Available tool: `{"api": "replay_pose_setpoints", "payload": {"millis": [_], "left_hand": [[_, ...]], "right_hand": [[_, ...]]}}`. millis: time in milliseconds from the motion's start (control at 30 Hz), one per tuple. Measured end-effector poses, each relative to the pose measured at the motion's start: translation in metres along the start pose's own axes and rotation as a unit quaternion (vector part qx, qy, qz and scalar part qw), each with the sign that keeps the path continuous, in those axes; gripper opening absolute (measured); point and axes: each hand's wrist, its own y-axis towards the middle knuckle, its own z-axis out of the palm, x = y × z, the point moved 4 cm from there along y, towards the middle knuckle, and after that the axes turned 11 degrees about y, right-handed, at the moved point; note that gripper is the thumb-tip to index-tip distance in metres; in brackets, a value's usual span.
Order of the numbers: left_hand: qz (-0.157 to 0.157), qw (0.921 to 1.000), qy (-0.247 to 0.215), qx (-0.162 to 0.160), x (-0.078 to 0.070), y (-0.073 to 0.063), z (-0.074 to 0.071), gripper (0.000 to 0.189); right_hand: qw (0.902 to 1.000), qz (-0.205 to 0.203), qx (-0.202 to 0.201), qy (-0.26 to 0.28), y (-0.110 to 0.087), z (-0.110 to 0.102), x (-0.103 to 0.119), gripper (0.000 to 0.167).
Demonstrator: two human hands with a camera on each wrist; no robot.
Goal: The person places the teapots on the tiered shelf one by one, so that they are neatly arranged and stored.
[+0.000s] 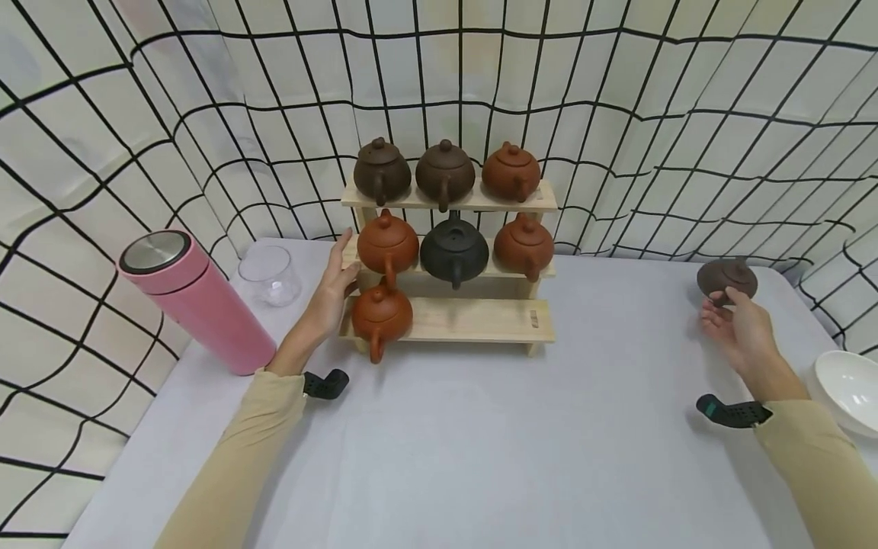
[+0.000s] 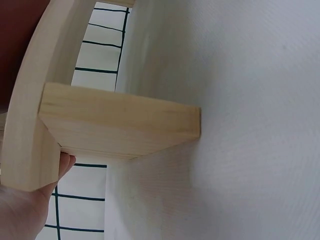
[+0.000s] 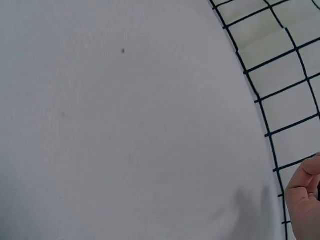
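Observation:
My right hand (image 1: 744, 335) pinches the near side of a dark brown teapot (image 1: 727, 278) at the far right of the table. In the right wrist view, only the curled fingers of my right hand (image 3: 304, 197) show at the edge. A three-tier wooden rack (image 1: 473, 320) stands in the middle. My left hand (image 1: 328, 293) rests against its left side, fingers extended. The left wrist view shows the rack's leg (image 2: 120, 117) on the cloth and part of my left hand (image 2: 25, 210). On the bottom tier, at the left, sits an orange-brown teapot (image 1: 380, 311).
The middle tier holds two orange-brown teapots (image 1: 387, 242) around a black teapot (image 1: 454, 250). Above are two dark brown teapots (image 1: 382, 171) and a reddish teapot (image 1: 511, 172). A pink thermos (image 1: 206, 305) and clear glass (image 1: 270, 276) stand left; a white bowl (image 1: 850, 389) lies right.

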Motion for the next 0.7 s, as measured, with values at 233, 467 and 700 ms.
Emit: {"api": "replay_pose_setpoints", "payload": {"millis": [233, 467, 700], "left_hand": [[-0.002, 0.9999, 0.014, 0.000, 0.001, 0.001, 0.000, 0.067], [-0.004, 0.9999, 0.014, 0.001, 0.001, 0.000, -0.001, 0.067], [-0.006, 0.9999, 0.008, -0.001, 0.002, 0.000, 0.000, 0.067]], "right_hand": [[0.9856, -0.098, 0.112, -0.081, -0.034, 0.041, 0.010, 0.028], [0.9586, -0.119, 0.250, -0.068, -0.084, 0.104, 0.006, 0.030], [0.9322, -0.095, 0.320, -0.139, -0.136, 0.153, -0.022, 0.033]]}}
